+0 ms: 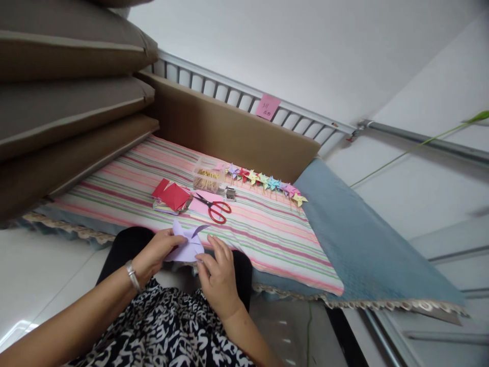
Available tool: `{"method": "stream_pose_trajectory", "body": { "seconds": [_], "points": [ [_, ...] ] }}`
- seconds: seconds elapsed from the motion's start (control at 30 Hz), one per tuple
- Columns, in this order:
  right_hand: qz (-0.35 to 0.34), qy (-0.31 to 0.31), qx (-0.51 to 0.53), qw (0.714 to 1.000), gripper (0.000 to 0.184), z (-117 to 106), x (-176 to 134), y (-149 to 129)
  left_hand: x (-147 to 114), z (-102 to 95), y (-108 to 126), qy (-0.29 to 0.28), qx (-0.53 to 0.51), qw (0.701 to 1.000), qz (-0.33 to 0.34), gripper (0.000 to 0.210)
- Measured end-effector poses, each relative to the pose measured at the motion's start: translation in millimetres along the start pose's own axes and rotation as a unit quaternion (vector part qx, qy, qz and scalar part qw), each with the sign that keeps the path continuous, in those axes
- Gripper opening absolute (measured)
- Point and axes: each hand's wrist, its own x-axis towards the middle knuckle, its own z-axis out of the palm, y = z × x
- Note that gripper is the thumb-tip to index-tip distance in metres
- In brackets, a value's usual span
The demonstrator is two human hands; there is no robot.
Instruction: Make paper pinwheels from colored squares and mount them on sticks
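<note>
head view: left hand (pixel 157 252) has fingers clamped on the lilac paper (pixel 188 250), seven o'clock from the scissors (pixel 211 205); right hand (pixel 221 282) touches its four o'clock edge, fingers pinching or not i cannot tell. a light, steady hold should avoid creases.

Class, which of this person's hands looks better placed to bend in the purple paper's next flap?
Probably the right hand: it is at the right edge of the purple paper, near the raised flap, while the left hand grips the opposite side.
</note>
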Motion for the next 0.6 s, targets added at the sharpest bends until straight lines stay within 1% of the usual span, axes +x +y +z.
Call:
{"method": "stream_pose_trajectory", "body": {
  "seconds": [0.17,0.3,0.47,0.6],
  "points": [
    [0.007,0.001,-0.01,1.0,0.022,-2,1,-3,4,-0.5,-3,0.012,0.027,0.999,0.011,0.022],
    [0.042,-0.006,0.003,0.999,0.02,-3,4,-9,5,-2.6,-4,0.025,0.049,0.998,0.028,0.027],
    [0.094,-0.012,0.027,0.995,0.018,-3,6,-12,6,-3.0,-3,0.033,0.062,0.997,0.036,0.027],
    [0.1,-0.015,0.023,0.995,0.02,-4,7,-12,6,-2.7,-4,0.025,0.056,0.997,0.037,0.025]
  ]
}}
